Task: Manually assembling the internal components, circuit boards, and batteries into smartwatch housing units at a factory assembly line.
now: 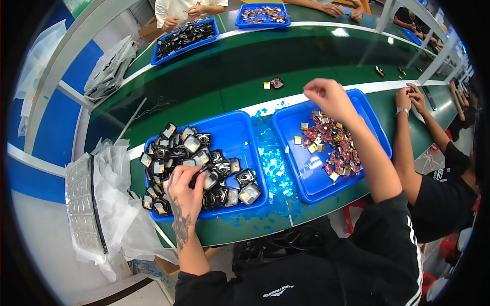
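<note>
My left hand (185,189) is closed on a small black casing with a pale square face (210,179), held just over the pile. Beneath it, a blue tray (238,122) carries many similar black casings (192,144), some with silvery or tan squares showing. My right hand (331,99) is raised at the far edge of a second blue tray (312,195), its fingers curled together in a pinch. Whatever those fingertips may hold is hidden or too small to see. Inside that second tray lie small reddish circuit boards (334,145) with yellow and silver parts.
Blue film scraps (273,163) litter the table between the trays. A yellow-and-dark part (275,82) lies on the green belt (204,81). Clear plastic trays with white wrapping (109,188) lean at the left. A co-worker's hands (408,99) are close at the right; other people sit across.
</note>
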`<action>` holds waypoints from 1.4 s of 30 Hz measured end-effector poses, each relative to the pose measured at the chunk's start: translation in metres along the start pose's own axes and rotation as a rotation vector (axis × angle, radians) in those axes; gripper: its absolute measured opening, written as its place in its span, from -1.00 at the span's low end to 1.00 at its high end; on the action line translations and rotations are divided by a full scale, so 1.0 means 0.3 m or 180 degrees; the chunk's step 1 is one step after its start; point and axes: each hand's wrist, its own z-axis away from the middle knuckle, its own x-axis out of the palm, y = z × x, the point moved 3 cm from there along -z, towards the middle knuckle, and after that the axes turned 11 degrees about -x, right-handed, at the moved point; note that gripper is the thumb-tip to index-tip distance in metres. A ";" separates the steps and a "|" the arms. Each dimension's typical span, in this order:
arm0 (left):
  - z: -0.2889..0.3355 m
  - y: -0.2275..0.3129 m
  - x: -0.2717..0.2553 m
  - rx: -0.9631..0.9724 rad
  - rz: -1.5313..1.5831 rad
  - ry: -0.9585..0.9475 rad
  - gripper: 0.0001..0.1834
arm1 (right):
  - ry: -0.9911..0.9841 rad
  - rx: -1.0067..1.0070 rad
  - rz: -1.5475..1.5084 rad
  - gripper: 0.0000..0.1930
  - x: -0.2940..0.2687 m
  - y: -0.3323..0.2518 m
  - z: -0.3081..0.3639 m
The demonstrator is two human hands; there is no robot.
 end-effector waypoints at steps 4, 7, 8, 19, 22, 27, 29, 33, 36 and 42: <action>-0.027 0.027 0.054 0.0029 -0.0220 -0.0291 -0.63 | -0.0135 0.0183 0.0035 -0.83 -0.026 -0.108 0.214; -0.009 0.081 0.053 0.0698 -0.0979 0.0001 -0.65 | 0.0189 0.0389 0.0243 -0.87 -0.064 -0.110 0.366; 0.000 0.091 0.047 0.0548 -0.0977 -0.0240 -0.65 | 0.0493 0.0431 0.0374 -0.89 -0.086 -0.106 0.415; 0.039 0.088 0.041 -0.0556 0.1899 -0.0437 -0.84 | 0.0682 0.0047 0.1235 -0.87 -0.089 -0.037 0.385; 0.072 0.160 0.101 -0.1144 0.3602 -0.0846 -0.81 | 0.0700 -0.0022 0.0999 -0.90 -0.056 -0.018 0.362; 0.080 0.246 0.234 -0.2216 0.4498 -0.1921 -0.65 | 0.0906 -0.0446 0.0624 -0.86 -0.157 -0.162 0.409; 0.082 0.262 0.233 -0.1979 0.4382 -0.2115 -0.60 | 0.0736 -0.0357 0.0402 -0.85 -0.151 -0.206 0.416; 0.103 0.254 0.234 -0.1397 0.3880 -0.1810 -0.67 | 0.0492 0.0232 -0.1558 -0.83 -0.099 -0.255 0.436; 0.103 0.306 0.223 -0.1284 0.3493 -0.1827 -0.74 | 0.0245 0.0402 -0.2132 -0.88 -0.060 -0.303 0.435; 0.081 0.425 0.195 -0.0019 0.2278 -0.1947 -0.63 | -0.0165 0.0410 -0.2246 -0.89 -0.016 -0.365 0.422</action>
